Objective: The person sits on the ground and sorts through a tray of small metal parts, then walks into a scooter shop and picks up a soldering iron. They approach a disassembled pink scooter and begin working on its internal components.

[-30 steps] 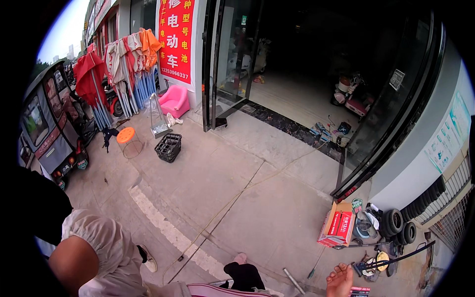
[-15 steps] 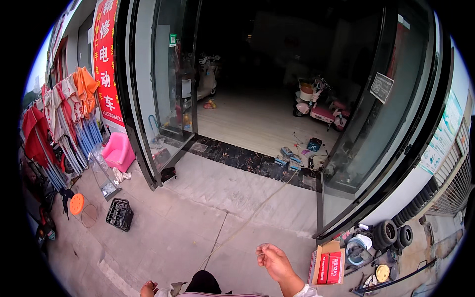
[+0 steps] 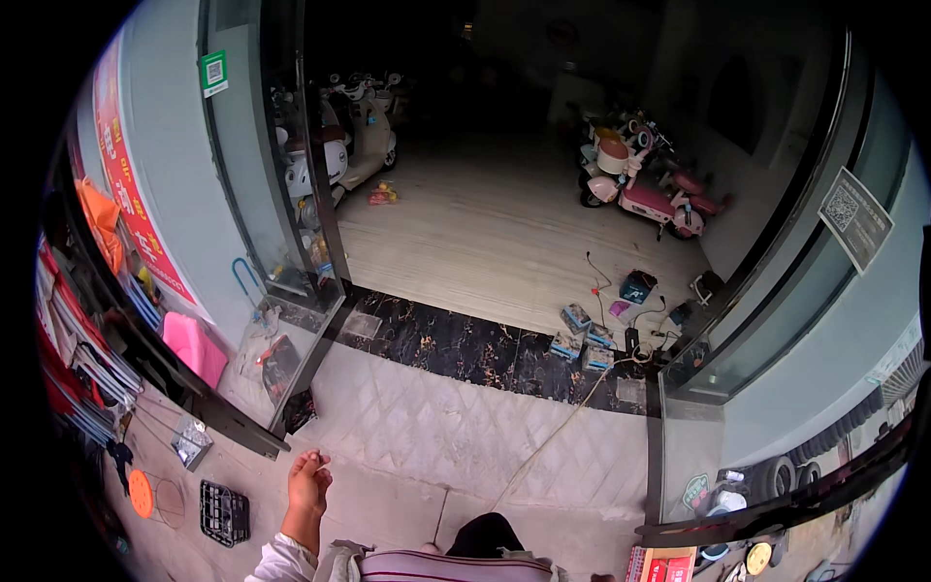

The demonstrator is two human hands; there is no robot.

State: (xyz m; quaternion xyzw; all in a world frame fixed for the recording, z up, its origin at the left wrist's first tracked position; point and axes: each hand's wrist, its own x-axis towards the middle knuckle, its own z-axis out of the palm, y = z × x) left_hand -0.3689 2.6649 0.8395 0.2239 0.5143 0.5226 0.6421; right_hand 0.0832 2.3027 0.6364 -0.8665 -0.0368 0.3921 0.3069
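Observation:
My left hand (image 3: pixel 308 485) is raised in front of me at the lower left, near the bottom of the open glass door (image 3: pixel 276 378). Its fingers are curled and pressed together; whether something small sits at the fingertips is not clear. Of my right hand only a sliver (image 3: pixel 603 578) shows at the lower edge, its fingers out of sight. Between my arms a dark-covered knee (image 3: pixel 487 535) juts forward. Ahead, a black patterned threshold (image 3: pixel 436 335) crosses the doorway.
Battery-like blocks (image 3: pixel 585 349), a dark box (image 3: pixel 637 286) and cables lie at the threshold's right end. Pink (image 3: pixel 645 201) and pale scooters (image 3: pixel 369 136) stand inside. A black crate (image 3: pixel 224 512) and an orange stool (image 3: pixel 142 494) are left, a red carton (image 3: pixel 669 567) right.
I have come closer to the doorway. My left hand has risen into view, fingers pinched. My right hand has dropped from the centre to the lower edge.

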